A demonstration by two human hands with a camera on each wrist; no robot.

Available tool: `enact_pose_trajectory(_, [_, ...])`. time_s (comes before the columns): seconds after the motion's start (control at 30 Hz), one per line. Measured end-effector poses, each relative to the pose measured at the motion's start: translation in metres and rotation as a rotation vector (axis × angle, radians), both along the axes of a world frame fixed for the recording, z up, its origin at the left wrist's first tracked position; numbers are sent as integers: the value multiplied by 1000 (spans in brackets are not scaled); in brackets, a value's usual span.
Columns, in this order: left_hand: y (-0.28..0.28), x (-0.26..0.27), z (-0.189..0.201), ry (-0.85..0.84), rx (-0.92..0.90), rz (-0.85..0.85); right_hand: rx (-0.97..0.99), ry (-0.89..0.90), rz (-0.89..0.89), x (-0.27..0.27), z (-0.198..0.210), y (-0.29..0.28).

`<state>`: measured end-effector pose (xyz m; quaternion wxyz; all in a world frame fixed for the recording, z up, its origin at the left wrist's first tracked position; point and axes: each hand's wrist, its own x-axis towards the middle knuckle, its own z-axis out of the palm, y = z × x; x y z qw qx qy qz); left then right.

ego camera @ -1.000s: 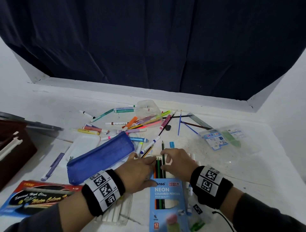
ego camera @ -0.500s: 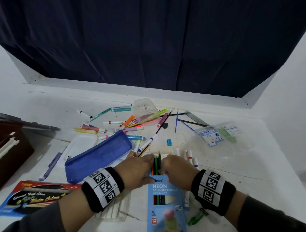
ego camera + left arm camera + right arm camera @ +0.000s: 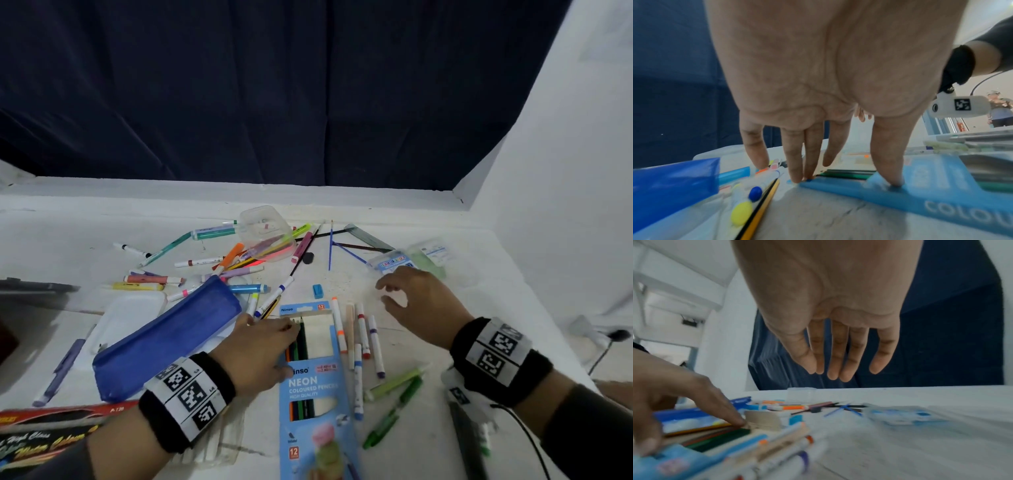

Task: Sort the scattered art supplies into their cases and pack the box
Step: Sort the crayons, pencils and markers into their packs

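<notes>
A blue coloured pencil box (image 3: 310,387) lies flat near the front with its top flap (image 3: 305,308) folded out. Several pencils (image 3: 300,342) sit in its left side. My left hand (image 3: 289,349) rests on it: straight fingers (image 3: 795,172) touch the pencil tips and the box edge, and the thumb presses the box face. Away from the box, my right hand (image 3: 383,291) hovers above the table with relaxed, empty fingers (image 3: 838,366), close to a clear packet (image 3: 397,262). Several markers (image 3: 363,339) lie right of the box.
A blue pouch (image 3: 164,339) lies left of the box on a white tray (image 3: 130,318). Scattered markers (image 3: 219,263), a clear tub (image 3: 263,229), a ruler (image 3: 368,236) and a blue sharpener (image 3: 318,291) lie farther back. Green pens (image 3: 394,407) lie front right, a red paint box (image 3: 44,435) front left.
My right hand has left the pencil box and moved right and away, its fingers spread. The box flap now shows. My left hand stays on the pencils.
</notes>
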<state>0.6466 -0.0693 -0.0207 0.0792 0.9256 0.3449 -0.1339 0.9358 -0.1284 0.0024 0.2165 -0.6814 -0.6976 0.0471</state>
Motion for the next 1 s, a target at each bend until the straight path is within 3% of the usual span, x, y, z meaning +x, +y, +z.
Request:
enact_pose_trajectory(0.13, [-4, 15, 3, -19, 10, -22, -237, -225, -183, 34, -6, 1])
enact_pose_trajectory(0.23, [-5, 25, 4, -23, -5, -36, -363, -343, -217, 51, -13, 5])
enact_pose_trajectory(0.43, [2, 24, 3, 52, -81, -64, -556, -341, -204, 56, -33, 15])
enact_pose_trajectory(0.63, [2, 15, 2, 64, -134, -77, -476, -384, -151, 50, -29, 15])
enact_pose_trajectory(1.0, [20, 23, 4, 122, -71, -126, -83, -222, -169, 10, 11, -21])
